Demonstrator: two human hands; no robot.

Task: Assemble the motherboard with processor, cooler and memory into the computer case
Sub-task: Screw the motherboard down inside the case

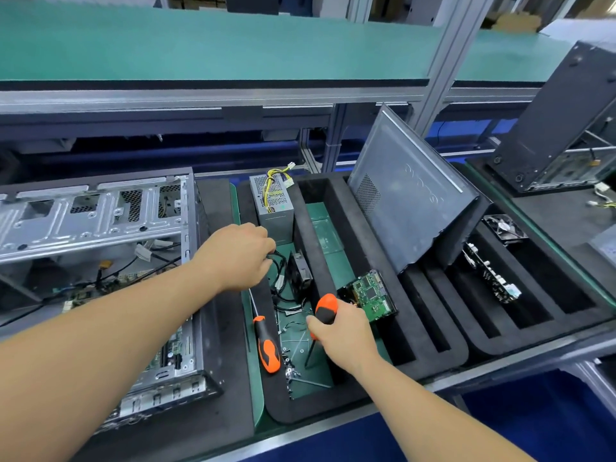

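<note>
The open computer case (100,215) lies on its side at the left, with the green motherboard (166,351) inside it, partly hidden by my left forearm. My left hand (238,256) reaches over the black foam tray (366,378) and is closed on black cables (278,261) beside a small black fan (300,271). My right hand (340,331) grips an orange-and-black screwdriver (325,310), shaft pointing down at the tray's green floor. A second orange screwdriver (266,348) lies on the foam edge. Loose screws (290,368) lie in the compartment.
A grey power supply (275,205) with yellow wires stands at the tray's back. A hard drive (371,296) with its green board up lies to the right. The case side panel (410,201) leans in the tray. Another case (560,128) stands at far right.
</note>
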